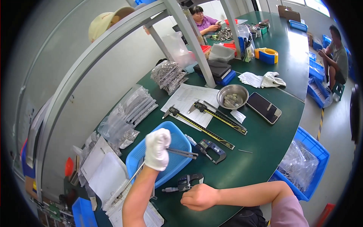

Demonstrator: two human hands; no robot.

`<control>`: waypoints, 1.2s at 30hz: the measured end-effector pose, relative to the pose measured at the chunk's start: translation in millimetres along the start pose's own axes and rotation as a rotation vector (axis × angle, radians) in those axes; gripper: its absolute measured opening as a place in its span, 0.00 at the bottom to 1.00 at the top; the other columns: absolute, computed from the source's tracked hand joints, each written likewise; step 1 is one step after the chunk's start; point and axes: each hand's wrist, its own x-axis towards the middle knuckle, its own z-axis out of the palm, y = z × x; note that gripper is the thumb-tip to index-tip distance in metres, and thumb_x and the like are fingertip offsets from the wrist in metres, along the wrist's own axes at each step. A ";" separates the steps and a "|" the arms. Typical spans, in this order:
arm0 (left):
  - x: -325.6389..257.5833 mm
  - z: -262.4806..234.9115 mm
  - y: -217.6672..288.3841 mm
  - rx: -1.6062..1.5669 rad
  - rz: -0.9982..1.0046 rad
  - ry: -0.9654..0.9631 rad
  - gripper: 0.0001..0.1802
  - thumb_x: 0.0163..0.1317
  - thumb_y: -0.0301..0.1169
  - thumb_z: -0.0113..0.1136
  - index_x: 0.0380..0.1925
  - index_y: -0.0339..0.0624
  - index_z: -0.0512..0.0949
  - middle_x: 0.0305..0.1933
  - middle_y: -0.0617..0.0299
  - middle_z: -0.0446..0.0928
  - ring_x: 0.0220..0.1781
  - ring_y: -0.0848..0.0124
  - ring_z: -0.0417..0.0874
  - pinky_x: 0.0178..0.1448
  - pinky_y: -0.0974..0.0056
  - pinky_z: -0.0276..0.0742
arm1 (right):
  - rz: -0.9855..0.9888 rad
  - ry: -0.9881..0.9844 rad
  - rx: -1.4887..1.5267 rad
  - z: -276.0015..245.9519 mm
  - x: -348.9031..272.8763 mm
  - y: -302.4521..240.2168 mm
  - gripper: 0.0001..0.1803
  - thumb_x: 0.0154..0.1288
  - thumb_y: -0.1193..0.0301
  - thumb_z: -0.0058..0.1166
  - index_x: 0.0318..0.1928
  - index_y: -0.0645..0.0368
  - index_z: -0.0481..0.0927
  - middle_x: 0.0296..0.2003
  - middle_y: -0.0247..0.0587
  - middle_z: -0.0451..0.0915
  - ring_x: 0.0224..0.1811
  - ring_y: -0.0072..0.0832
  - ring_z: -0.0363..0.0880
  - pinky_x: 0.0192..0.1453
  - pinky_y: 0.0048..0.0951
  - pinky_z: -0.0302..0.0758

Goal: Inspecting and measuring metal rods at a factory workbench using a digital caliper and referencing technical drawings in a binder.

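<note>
A dark green table (pixel 264 147) fills the scene. Near its left edge sits a bright blue tray (pixel 176 142). Over it, the left hand (pixel 157 148) wears a white glove and holds thin silver rods (pixel 181 153); the right hand (pixel 199 196) is bare, its sleeve (pixel 288 212) pale pink. Two calipers (pixel 211 121) (black with yellow scales) lie across white paper (pixel 191 102). Further right are a silver bowl (pixel 232 97) and a black phone (pixel 264 108). Far off stands a yellow and blue tape dispenser (pixel 266 55). A blue crate (pixel 302 159) sits near right.
</note>
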 end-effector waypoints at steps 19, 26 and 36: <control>-30.7 -52.0 -0.2 0.618 -0.177 -0.353 0.15 0.60 0.35 0.50 0.46 0.43 0.72 0.44 0.51 0.72 0.48 0.55 0.75 0.54 0.59 0.70 | 0.000 -0.074 0.008 -11.5 -5.9 -0.3 0.06 0.51 0.70 0.52 0.28 0.57 0.72 0.22 0.37 0.69 0.19 0.36 0.73 0.21 0.34 0.70; -143.9 -159.3 1.3 0.846 -1.170 -0.268 0.22 0.60 0.35 0.52 0.54 0.41 0.69 0.43 0.52 0.75 0.41 0.65 0.78 0.49 0.65 0.72 | 0.027 -0.098 0.028 -8.5 -2.1 -0.9 0.05 0.51 0.70 0.53 0.28 0.55 0.74 0.22 0.35 0.72 0.18 0.35 0.73 0.21 0.33 0.70; -127.3 -116.0 43.2 1.020 -0.352 -0.292 0.13 0.55 0.25 0.55 0.41 0.47 0.78 0.24 0.58 0.72 0.25 0.62 0.76 0.32 0.62 0.72 | 0.041 -0.061 0.006 -7.7 -1.8 -0.4 0.03 0.49 0.72 0.55 0.28 0.55 0.76 0.21 0.32 0.74 0.19 0.33 0.74 0.21 0.30 0.71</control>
